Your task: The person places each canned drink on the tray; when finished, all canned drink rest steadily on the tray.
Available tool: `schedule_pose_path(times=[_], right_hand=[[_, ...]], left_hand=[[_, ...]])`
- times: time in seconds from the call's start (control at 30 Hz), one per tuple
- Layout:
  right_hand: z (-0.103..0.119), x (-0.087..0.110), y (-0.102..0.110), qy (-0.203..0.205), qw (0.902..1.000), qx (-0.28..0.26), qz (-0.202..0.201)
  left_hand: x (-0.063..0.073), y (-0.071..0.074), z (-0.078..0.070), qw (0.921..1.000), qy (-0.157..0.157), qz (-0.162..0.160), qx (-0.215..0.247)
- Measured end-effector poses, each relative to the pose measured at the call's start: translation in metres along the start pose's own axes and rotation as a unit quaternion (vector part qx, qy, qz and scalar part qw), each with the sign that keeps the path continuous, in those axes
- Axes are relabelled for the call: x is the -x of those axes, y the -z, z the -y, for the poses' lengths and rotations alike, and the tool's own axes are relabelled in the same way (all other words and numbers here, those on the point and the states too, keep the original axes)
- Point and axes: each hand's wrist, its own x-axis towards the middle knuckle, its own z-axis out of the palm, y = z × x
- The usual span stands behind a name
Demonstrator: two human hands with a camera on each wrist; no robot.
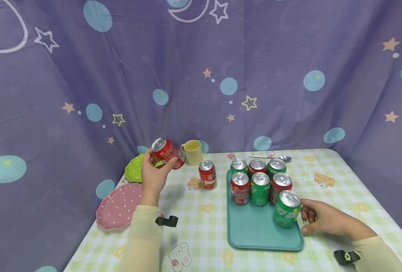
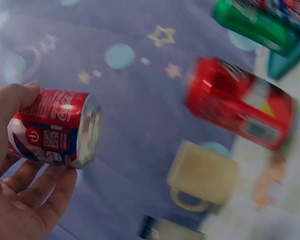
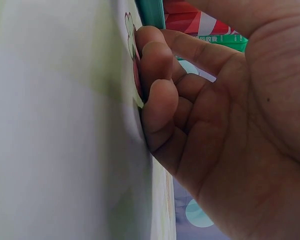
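My left hand (image 1: 154,177) holds a red Coca-Cola can (image 1: 168,152) tilted in the air, thumb on one side and fingers on the other. The left wrist view shows its printed side and metal end. Next to the yellow mug (image 1: 193,152), another red can (image 1: 207,175) stands upright on the table. My right hand (image 1: 327,219) rests beside the teal tray (image 1: 255,234), fingers loosely curled and apparently holding nothing. Just left of its fingertips is a green can (image 1: 287,209) on the tray. Whether they touch it is hard to tell.
Several red and green cans, including a front green can (image 1: 260,189), stand in rows at the tray's back. Behind them lies a spoon (image 1: 272,157). A pink dotted plate (image 1: 119,207) and a green dotted plate (image 1: 133,169) are at the left edge. A purple curtain (image 1: 187,56) hangs behind.
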Motion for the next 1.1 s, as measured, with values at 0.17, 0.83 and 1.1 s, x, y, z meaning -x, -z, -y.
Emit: schedule_pose_path(times=[0.17, 0.83, 1.1], right_hand=[[-0.001, 0.001, 0.0, 0.001, 1.0, 0.0, -0.001], [0.0, 0.0, -0.001, 0.007, 0.9999, 0.007, 0.0], [0.005, 0.0, 0.0, 0.007, 0.9999, 0.013, -0.001]], left_hand=[[0.008, -0.001, -0.032, 0.9975, -0.062, 0.033, 0.002], [0.087, -0.089, -0.076, 0.9511, -0.077, 0.299, -0.02], [0.116, -0.125, -0.05, 0.9291, -0.033, 0.367, -0.029]])
